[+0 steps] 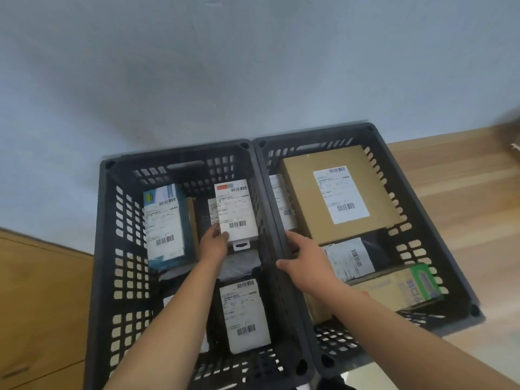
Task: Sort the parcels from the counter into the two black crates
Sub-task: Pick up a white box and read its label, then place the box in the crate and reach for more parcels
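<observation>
Now the left hand is pinching the white box by its near edge, holding it up by the left crate's right wall, while the right hand is resting, fingers loose, on the rim between the crates. Box is looking light and stiff, so an edge pinch should be holding, though smooth card may slip.

Head camera, wide-angle: looks steeply down, close above black crates.
</observation>
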